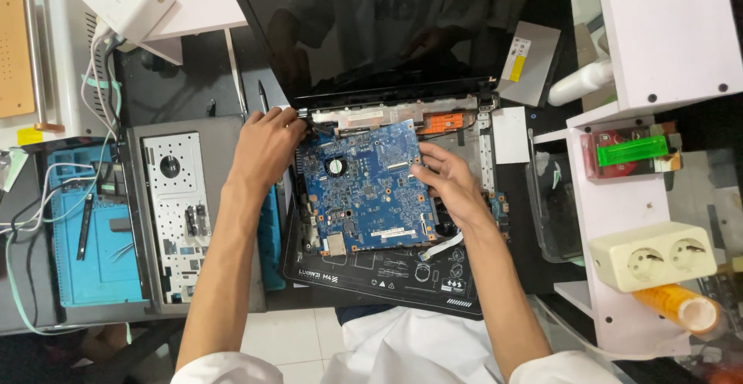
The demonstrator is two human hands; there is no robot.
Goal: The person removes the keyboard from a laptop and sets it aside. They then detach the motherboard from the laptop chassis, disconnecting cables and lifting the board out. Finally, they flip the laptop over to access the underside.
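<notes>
Black workbench [193, 82], flat blue motherboard [364, 186]

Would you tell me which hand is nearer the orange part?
Right. The right hand grips the blue board's edge just below the orange part; the left hand is across the board.

A blue motherboard [364, 186], dotted with small silver and black components, is seen inside a black laptop base [387, 272] printed with white markings. A glossy black screen [371, 28] is shown above it. An orange part [443, 123] is seen at the hinge edge. A grey keyboard frame [174, 214] with a white perforated panel is flanked by a blue mat [97, 268]. A cream socket strip [654, 255], a green block [633, 150] and white sleeves [224, 368] are noted.
</notes>
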